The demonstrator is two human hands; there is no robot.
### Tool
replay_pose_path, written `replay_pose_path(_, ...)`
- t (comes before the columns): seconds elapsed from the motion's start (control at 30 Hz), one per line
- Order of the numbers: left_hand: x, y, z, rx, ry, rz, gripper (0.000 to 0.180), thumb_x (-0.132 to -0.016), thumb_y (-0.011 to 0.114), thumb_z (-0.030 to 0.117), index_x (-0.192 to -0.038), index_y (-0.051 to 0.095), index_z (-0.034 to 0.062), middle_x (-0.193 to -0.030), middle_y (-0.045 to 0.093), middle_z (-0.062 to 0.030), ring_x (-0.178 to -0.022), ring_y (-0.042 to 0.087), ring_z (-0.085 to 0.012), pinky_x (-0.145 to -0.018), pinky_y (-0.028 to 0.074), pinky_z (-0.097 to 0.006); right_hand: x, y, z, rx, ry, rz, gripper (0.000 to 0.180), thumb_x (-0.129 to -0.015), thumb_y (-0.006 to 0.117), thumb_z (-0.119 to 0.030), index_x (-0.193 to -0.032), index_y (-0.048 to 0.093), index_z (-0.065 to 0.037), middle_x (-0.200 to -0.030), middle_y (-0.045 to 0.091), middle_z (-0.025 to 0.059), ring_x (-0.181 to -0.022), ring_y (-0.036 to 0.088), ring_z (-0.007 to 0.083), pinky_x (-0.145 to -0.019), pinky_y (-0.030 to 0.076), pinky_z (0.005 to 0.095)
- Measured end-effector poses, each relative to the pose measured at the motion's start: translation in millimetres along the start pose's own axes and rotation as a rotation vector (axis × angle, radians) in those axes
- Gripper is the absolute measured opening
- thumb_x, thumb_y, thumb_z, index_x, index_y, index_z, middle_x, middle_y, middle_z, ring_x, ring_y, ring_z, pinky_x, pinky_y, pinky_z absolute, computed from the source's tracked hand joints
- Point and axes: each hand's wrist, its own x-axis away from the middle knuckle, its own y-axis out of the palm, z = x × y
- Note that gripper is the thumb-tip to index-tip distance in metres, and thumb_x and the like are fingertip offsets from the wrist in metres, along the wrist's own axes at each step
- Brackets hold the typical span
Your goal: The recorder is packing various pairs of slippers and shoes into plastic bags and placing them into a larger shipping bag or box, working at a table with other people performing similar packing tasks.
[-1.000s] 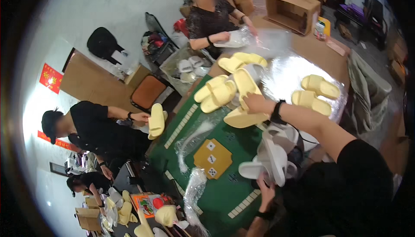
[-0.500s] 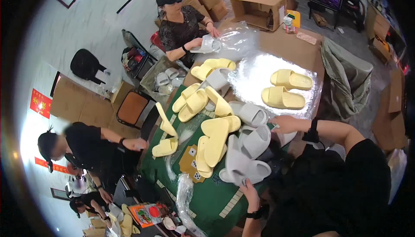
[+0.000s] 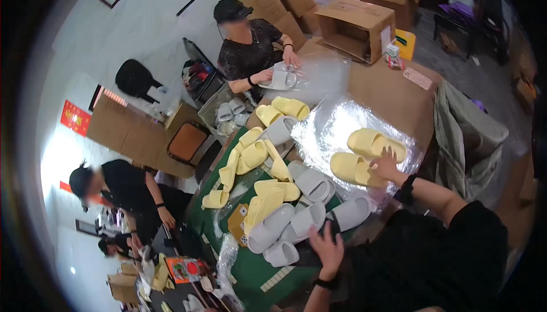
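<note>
Two yellow slippers lie side by side on a shiny clear plastic sheet [image 3: 313, 124] to my right. My right hand [image 3: 388, 167] rests on them with its fingers spread, touching the near slipper [image 3: 347, 167] and the edge of the far slipper [image 3: 364, 140]. Lower down, my left hand [image 3: 327, 250] is open, fingers apart, beside a heap of grey slippers. The closest is a grey slipper [image 3: 306, 221] lying next to its fingertips. Another grey slipper [image 3: 269, 228] leans across the heap. Left of these, yellow slippers [image 3: 252, 157] lie piled on the green table top.
Across the table a person [image 3: 250, 50] handles a grey slipper on clear plastic. Another person [image 3: 128, 195] stands at the left. An open cardboard box [image 3: 356, 27] and a pink phone-shaped object [image 3: 417, 78] sit at the far end. Grey cloth [image 3: 464, 124] hangs at the right edge.
My right hand has moved from beside the grey slippers onto the yellow pair. My left hand has let go of a grey slipper. Several grey slippers have shifted, and the view has turned.
</note>
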Motion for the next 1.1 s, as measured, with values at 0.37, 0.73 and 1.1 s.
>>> replay_pose_path(0.37, -35, 204, 98, -0.209, 0.272, -0.467, 0.051, -0.084, 0.053, 0.029, -0.131, 0.041, 0.0135, -0.13, 0.04, -0.0218, -0.121, 0.037, -0.0373, -0.1, 0.03, -0.048, -48, 35, -3, -0.065, -0.522, -0.162, 0.037, -0.074, 0.056, -0.039, -0.093, 0.064, -0.009, -0.095, 0.058, 0.0172, -0.109, 0.04, 0.0364, -0.087, 0.032, 0.0474)
replay_pose_path(0.73, -61, 223, 88, -0.405, 0.171, -0.322, 0.053, -0.084, 0.051, 0.041, -0.133, 0.041, 0.0211, -0.145, 0.025, -0.0089, -0.131, 0.024, -0.0381, -0.094, 0.023, -0.067, -41, -66, 82, -0.513, -0.596, 0.306, 0.037, -0.073, 0.064, -0.02, -0.106, 0.061, -0.005, -0.105, 0.058, 0.018, -0.106, 0.046, 0.0377, -0.091, 0.035, 0.0459)
replay_pose_path(1.1, -105, 198, 76, -0.267, 0.3, -0.234, 0.055, -0.084, 0.052, 0.035, -0.133, 0.041, 0.0132, -0.133, 0.042, -0.018, -0.115, 0.044, -0.0346, -0.091, 0.036, -0.05, 57, -153, 161, -0.416, -0.341, -1.041, 0.041, -0.082, 0.063, -0.028, -0.115, 0.057, -0.005, -0.102, 0.063, 0.008, -0.094, 0.056, 0.016, -0.083, 0.042, 0.029)
